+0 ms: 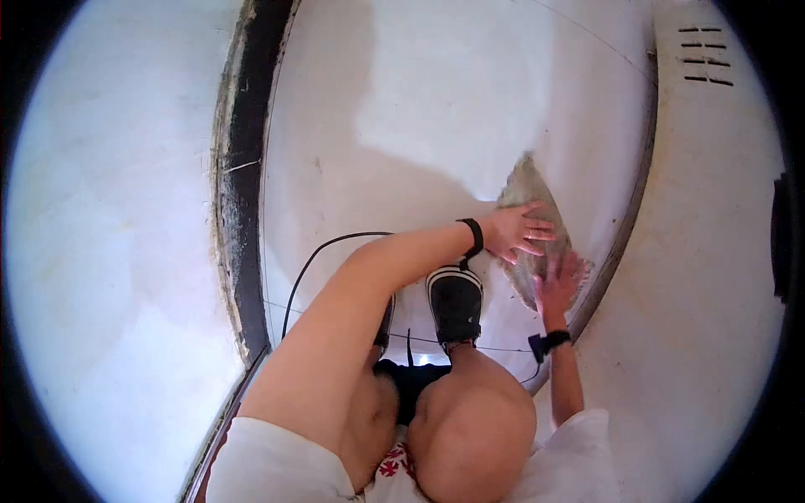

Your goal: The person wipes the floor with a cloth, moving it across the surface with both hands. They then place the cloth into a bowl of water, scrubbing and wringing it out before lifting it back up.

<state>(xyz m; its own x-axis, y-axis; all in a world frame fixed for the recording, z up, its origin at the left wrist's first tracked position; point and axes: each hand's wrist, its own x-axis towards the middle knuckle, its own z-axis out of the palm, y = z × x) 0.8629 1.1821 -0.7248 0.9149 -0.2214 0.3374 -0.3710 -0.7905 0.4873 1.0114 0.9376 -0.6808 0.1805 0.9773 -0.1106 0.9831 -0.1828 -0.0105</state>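
Note:
A worn grey-brown cloth [525, 183] with frayed edges lies flat on the pale floor, right of my feet. My left hand [518, 233] reaches across and rests on its middle, palm down with fingers spread. Lower down, near the cloth's right corner, my right hand [559, 287] presses on it with fingers stretched out. Neither hand grips the cloth; both lie on top of it. Black bands circle both wrists, and part of the cloth is hidden under the hands.
I am squatting; a black shoe [455, 300] stands left of the cloth. A thin black cable [303, 267] curves beside my left arm. A dark baseboard [625, 239] edges the right wall, which has vent slots [705, 57]. A dark, worn strip [245, 176] borders the floor at left.

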